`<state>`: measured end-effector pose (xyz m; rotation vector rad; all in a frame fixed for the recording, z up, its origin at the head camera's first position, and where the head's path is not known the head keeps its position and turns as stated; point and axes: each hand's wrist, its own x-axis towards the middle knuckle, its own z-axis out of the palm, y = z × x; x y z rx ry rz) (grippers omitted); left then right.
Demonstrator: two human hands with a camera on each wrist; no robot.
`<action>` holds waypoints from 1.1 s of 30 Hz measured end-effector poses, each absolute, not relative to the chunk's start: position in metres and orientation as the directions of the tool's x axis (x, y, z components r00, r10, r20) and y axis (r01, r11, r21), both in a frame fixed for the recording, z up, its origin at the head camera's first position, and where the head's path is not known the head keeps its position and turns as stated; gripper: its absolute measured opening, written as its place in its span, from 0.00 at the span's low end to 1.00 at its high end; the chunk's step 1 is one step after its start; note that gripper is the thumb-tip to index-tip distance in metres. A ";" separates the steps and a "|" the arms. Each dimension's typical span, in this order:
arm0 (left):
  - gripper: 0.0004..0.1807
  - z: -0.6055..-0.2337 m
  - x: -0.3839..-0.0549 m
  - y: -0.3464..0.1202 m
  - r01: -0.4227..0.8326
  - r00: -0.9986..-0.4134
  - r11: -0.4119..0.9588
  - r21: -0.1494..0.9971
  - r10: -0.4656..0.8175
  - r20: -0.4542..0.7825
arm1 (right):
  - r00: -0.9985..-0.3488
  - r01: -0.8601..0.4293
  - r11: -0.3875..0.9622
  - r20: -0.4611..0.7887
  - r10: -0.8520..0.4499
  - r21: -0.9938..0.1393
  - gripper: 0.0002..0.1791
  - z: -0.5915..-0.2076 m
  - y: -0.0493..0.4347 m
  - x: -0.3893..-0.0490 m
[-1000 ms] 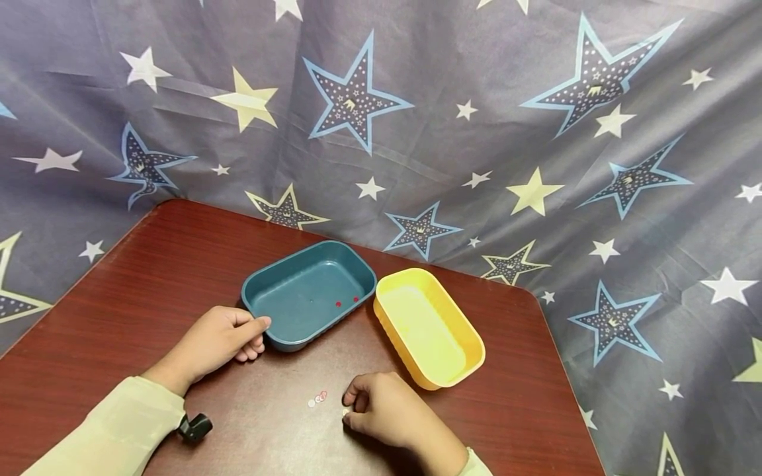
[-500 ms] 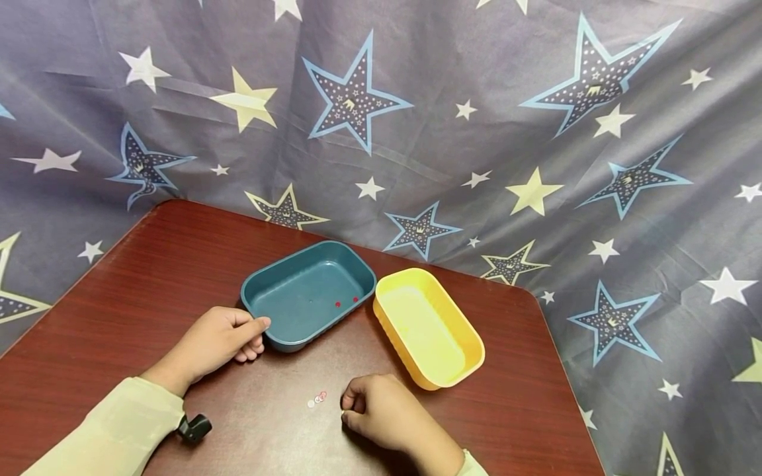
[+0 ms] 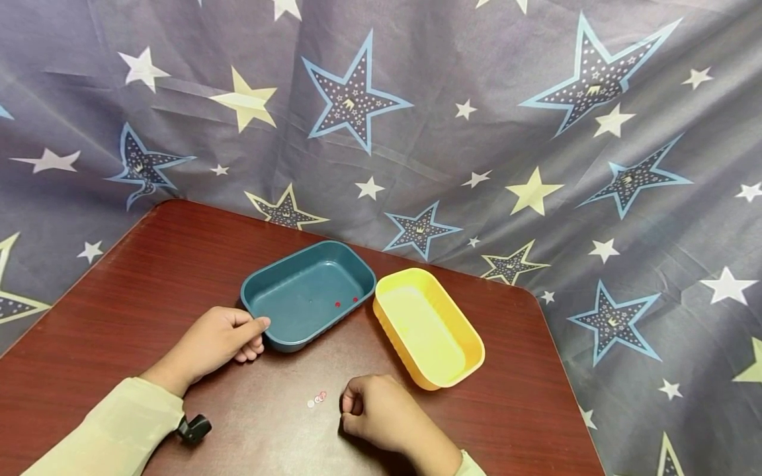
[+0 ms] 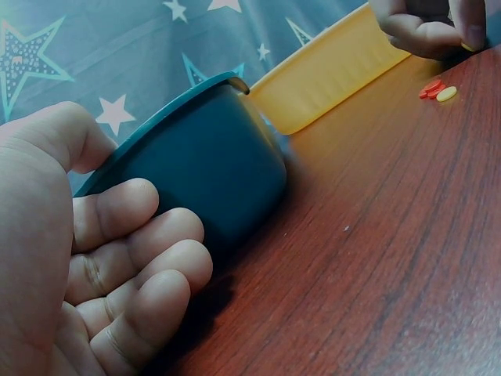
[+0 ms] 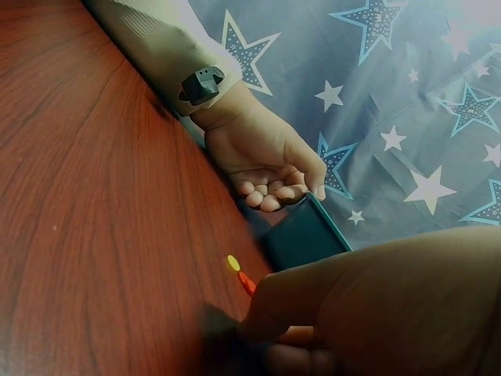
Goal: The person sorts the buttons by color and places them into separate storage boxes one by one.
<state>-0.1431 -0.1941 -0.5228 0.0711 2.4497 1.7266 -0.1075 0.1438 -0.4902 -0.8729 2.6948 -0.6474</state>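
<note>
My left hand [image 3: 223,337] grips the near left corner of a teal plastic tub [image 3: 297,291], thumb over the rim and fingers curled below it outside. Inside the tub lie two small red discs [image 3: 338,304]. My right hand [image 3: 387,413] is low over the table before the yellow tub [image 3: 428,330], thumb and forefinger pinched together. In the left wrist view a sliver of a small yellow disc [image 4: 467,47] shows at its fingertips; the head view hides it. Just left of that hand, red discs [image 4: 432,89] and a yellow disc [image 4: 447,94] lie bunched on the table.
Both tubs stand side by side near the back of the reddish-brown table [image 3: 178,264], almost touching. A star-print curtain [image 3: 417,165] hangs behind the table. A black wrist device [image 3: 194,428] sits at the left cuff.
My right hand has shifted very slightly left, and the disc at its fingertips has gone out of sight in the head view. The left hand and both tubs have stayed put.
</note>
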 end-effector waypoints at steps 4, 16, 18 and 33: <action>0.26 -0.522 -0.143 -0.194 -0.046 -0.989 0.342 0.939 0.119 -0.092 | -0.792 -0.502 0.716 -0.073 -0.605 -0.486 0.12 -0.491 0.143 -0.107; 0.25 -0.522 -0.143 -0.193 -0.052 -0.988 0.349 0.936 0.117 -0.099 | -0.793 -0.520 0.704 -0.031 -0.608 -0.484 0.12 -0.493 0.143 -0.108; 0.25 -0.522 -0.143 -0.193 -0.053 -0.988 0.348 0.936 0.117 -0.100 | -0.793 -0.508 0.695 -0.040 -0.608 -0.508 0.11 -0.494 0.144 -0.109; 0.26 -0.523 -0.144 -0.195 -0.049 -0.988 0.342 0.939 0.122 -0.096 | -0.774 -0.452 0.658 -0.101 -0.625 -0.602 0.10 -0.491 0.149 -0.115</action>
